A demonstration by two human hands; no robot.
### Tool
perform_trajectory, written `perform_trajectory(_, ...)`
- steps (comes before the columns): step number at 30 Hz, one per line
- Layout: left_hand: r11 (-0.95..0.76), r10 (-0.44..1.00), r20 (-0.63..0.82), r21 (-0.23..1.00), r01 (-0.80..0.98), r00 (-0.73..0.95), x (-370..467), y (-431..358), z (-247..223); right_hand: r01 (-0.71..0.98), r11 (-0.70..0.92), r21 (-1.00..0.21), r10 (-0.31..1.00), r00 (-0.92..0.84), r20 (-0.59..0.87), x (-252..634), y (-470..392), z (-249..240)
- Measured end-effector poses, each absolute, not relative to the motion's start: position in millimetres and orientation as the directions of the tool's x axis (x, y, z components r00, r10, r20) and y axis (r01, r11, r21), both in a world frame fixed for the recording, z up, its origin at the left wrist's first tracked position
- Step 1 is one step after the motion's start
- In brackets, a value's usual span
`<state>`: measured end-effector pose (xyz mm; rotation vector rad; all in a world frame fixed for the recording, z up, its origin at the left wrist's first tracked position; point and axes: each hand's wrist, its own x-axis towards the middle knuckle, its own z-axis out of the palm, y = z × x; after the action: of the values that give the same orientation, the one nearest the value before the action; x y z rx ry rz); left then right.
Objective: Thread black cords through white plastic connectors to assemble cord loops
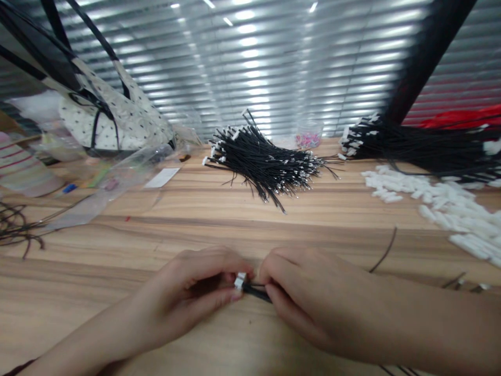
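Between the thumb and fingers of my left hand (191, 292) is a small white plastic connector (240, 281). Black wires (256, 293) run from its right side into my right hand (309, 292), whose fingers are pinched around them. The two hands are close together low over the wooden table (203, 235), fingertips almost touching. My right palm and fingers hide the rest of the wires, though thin dark wire ends (385, 250) show beyond my right forearm.
A pile of black wires with white connectors (266, 162) lies ahead. More bundled wires (430, 146) and loose white connector housings (454, 203) are at right. A spotted bag (117, 115), clear plastic (113, 183), a white label (162, 177) and tangled wires (15, 224) occupy the left.
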<state>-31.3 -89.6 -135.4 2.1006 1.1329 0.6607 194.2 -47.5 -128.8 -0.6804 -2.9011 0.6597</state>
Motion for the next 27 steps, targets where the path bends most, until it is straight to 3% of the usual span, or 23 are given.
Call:
perform_trajectory(5, -0.264, 0.932, 0.096, 0.841, 0.473, 0.35, -26.0, -89.7, -135.4, 0.43, 0.726, -0.537, 0.522, -0.852, 0.023, 196.7, -45.4, -133.7)
perform_trajectory(11, -0.075, 0.979, 0.03, 0.972, 0.221, 0.201, -15.6, -92.4, -132.6, 0.28, 0.64, -0.716, 0.599, -0.765, 0.236, 200.8, -47.8, -136.1)
perform_trajectory(16, 0.021, 0.986, -0.03, 0.998, 0.057, 0.164, -11.7, -94.5, -129.5, 0.255, 0.565, -0.785, 0.645, -0.73, 0.228, 200.4, -49.8, -131.4)
perform_trajectory(21, 0.027, 0.987, -0.046, 0.992, 0.123, 0.154, -12.9, -95.6, -126.4, 0.292, 0.492, -0.82, 0.686, -0.71, 0.159, 202.5, -46.8, -123.3)
perform_trajectory(27, -0.026, 0.991, -0.01, 0.966, 0.257, 0.137, -17.2, -98.9, -124.8, 0.284, 0.548, -0.787, 0.672, -0.71, 0.211, 203.5, -48.1, -115.6)
